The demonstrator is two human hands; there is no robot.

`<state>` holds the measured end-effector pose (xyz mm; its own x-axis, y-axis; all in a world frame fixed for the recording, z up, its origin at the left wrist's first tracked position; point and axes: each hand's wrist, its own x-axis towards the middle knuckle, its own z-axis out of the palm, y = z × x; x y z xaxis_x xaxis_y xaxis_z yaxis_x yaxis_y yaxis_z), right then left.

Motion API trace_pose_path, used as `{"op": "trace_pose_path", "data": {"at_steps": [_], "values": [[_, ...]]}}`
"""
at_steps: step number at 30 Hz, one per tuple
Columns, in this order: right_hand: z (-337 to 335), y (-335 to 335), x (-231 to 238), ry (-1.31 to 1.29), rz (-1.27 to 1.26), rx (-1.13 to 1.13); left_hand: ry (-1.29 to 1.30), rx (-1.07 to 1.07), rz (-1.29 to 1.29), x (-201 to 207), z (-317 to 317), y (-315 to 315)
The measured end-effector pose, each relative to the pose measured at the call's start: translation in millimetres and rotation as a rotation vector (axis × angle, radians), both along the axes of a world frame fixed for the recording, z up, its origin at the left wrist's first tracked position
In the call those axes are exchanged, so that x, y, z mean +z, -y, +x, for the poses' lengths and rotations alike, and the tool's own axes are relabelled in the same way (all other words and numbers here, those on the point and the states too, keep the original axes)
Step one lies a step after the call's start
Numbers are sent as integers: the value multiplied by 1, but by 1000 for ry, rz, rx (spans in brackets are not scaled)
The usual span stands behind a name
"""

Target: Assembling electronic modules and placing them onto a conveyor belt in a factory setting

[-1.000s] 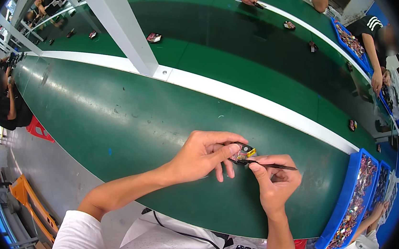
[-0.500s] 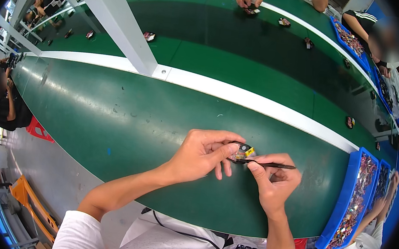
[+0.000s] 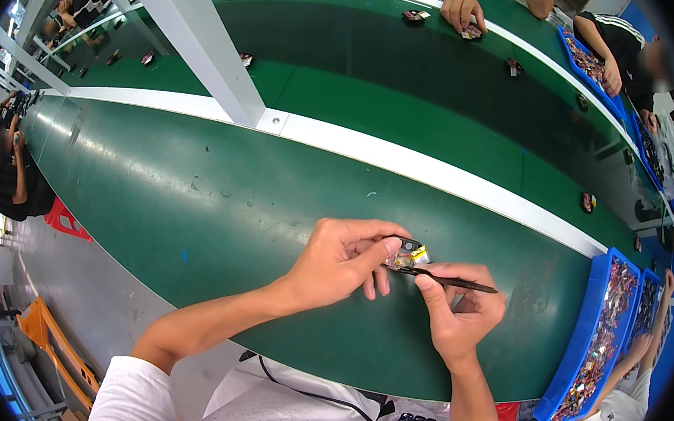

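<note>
1. The left hand [image 3: 337, 264] clamped a small black oval plastic casing [image 3: 407, 246] above the green table [image 3: 273, 196], inside its near edge.
2. The right hand [image 3: 457, 307] closed its grip on a slim black tool [image 3: 468, 285] at the casing.
3. The yellow-and-silver strip [image 3: 420, 255] showed more silver than before, probably tilted mid-work.

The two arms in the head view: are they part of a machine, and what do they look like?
They are a person's. The left hand and right hand show no gloves, and no watch can be seen. The forearms are uncovered below white sleeves. A black cable crosses the front of the white shirt.
</note>
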<state>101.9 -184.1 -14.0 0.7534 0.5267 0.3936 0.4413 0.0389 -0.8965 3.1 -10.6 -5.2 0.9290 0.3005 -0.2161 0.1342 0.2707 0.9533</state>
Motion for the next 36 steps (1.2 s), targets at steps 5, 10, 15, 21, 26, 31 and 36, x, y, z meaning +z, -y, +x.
{"op": "trace_pose_path", "data": {"at_steps": [5, 10, 15, 21, 26, 31, 36], "values": [[2, 1, 2, -52, 14, 2, 22, 41, 25, -1, 0, 0], [0, -1, 3, 36, 3, 24, 31, 20, 63, -1, -1, -2], [-1, -4, 2, 81, 4, 35, 22, 31, 50, -1, -1, 0], [1, -3, 2, 151, -5, 49, -3, 22, -7, 2, 0, 0], [1, -3, 2, 186, 6, 41, -17, -90, -6, 5, 0, -7], [0, -4, 12, 223, -47, 65, -18, -69, -3, 4, 0, -4], [0, -4, 10, 286, -54, 71, 16, 9, 93, 3, 1, 5]]}}
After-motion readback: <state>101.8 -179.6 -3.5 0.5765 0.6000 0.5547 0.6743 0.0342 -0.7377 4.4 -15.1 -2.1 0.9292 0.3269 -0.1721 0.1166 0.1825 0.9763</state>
